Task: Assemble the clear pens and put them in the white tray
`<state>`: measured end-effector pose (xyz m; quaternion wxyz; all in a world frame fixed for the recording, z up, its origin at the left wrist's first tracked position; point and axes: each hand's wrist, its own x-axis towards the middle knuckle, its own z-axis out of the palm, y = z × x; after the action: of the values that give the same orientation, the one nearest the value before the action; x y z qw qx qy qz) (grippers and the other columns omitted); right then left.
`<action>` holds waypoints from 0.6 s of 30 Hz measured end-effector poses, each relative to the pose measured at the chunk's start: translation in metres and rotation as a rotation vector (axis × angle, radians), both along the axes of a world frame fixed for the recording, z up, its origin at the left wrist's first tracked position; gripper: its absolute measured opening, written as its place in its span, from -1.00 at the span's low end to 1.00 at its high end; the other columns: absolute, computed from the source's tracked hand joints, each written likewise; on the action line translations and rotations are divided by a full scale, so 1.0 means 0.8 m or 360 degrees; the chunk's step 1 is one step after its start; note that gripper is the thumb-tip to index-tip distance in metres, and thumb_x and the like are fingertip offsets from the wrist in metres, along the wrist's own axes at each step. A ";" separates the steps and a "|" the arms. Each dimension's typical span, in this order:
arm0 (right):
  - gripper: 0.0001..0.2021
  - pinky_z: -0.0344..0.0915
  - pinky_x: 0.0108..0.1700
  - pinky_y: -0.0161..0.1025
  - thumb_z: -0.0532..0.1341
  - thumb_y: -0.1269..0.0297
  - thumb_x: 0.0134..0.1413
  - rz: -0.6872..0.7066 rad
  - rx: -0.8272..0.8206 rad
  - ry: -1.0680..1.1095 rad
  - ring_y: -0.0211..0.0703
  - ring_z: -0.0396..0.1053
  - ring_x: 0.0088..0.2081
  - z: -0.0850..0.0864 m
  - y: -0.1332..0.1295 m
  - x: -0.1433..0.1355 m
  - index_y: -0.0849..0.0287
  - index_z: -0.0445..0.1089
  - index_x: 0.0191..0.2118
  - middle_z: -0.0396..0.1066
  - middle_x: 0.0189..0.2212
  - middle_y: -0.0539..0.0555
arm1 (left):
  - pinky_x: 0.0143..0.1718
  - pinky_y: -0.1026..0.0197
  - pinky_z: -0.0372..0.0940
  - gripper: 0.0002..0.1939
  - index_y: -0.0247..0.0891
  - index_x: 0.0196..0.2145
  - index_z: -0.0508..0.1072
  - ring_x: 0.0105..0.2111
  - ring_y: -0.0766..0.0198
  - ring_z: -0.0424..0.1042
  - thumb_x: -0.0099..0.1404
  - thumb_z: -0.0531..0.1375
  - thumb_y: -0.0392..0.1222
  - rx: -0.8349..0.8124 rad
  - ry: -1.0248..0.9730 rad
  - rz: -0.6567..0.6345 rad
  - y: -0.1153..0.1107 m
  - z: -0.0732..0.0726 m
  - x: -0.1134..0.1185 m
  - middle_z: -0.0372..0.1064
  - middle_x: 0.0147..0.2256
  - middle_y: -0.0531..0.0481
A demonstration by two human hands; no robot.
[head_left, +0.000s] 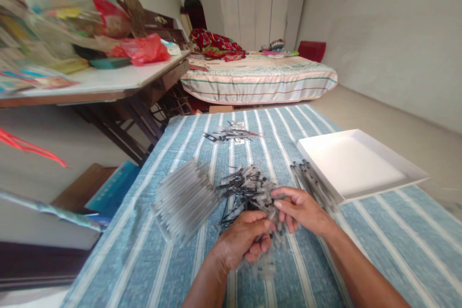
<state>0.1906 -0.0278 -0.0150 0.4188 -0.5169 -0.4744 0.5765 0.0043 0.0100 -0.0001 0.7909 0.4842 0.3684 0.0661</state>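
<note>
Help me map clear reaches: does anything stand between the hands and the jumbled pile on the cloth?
Nothing visible does. The left hand and right hand are at the jumbled pile, over its nearer pieces. The pale tubes lie left of it and the white box off to the right, neither in between.

No legible text — lettering (238, 141) on cloth (140, 245) partly covered.

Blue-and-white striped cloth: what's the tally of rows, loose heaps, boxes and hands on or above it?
Rows of slim grey tubes: 2
Loose heaps with thin dark pieces: 2
White shallow open box: 1
Bare left hand and right hand: 2
Total: 7
</note>
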 end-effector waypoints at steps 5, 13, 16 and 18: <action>-0.66 0.09 -0.74 -0.46 0.16 -0.01 -0.02 0.0059 -0.0026 -0.0074 -0.41 0.18 -0.78 -0.002 -0.003 -0.011 0.23 0.28 -0.40 0.33 -0.70 -0.10 | -0.80 0.41 -0.15 -0.72 -0.31 -0.37 0.31 -0.81 0.52 -0.02 0.14 0.11 0.00 0.0016 0.0034 0.0006 0.000 -0.001 0.003 0.22 -0.68 0.15; -0.74 -0.06 -0.79 -0.47 0.15 0.09 -0.02 -0.0417 -0.0012 -0.0018 -0.43 0.08 -0.84 0.000 0.007 0.013 0.20 0.21 -0.49 0.30 -0.77 -0.11 | -0.64 0.34 -0.02 -0.77 -0.25 -0.56 0.25 -0.70 0.42 0.16 0.17 0.03 -0.10 0.0846 0.0501 -0.0228 0.006 0.030 -0.020 0.28 -0.63 0.11; -0.74 -0.10 -0.80 -0.46 0.15 0.10 -0.06 -0.0553 -0.0077 -0.0030 -0.42 0.08 -0.85 -0.003 0.012 0.027 0.19 0.18 -0.53 0.30 -0.78 -0.09 | -0.50 0.31 0.07 -0.79 -0.24 -0.57 0.29 -0.54 0.31 0.31 0.17 0.02 -0.18 0.1422 0.1001 -0.0181 0.016 0.041 -0.047 0.30 -0.59 0.07; -0.73 -0.11 -0.81 -0.46 0.15 0.10 -0.07 -0.0594 -0.0123 -0.0064 -0.42 0.08 -0.86 -0.007 0.015 0.029 0.18 0.17 -0.55 0.29 -0.79 -0.09 | -0.43 0.28 0.09 -0.80 -0.23 -0.51 0.33 -0.45 0.24 0.36 0.21 -0.01 -0.19 0.1659 0.1366 -0.0124 0.021 0.043 -0.064 0.35 -0.53 0.02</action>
<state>0.2139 -0.0160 -0.0208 0.4889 -0.6230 -0.3560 0.4961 -0.0467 0.0269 0.0343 0.2392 0.7987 0.5521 0.0083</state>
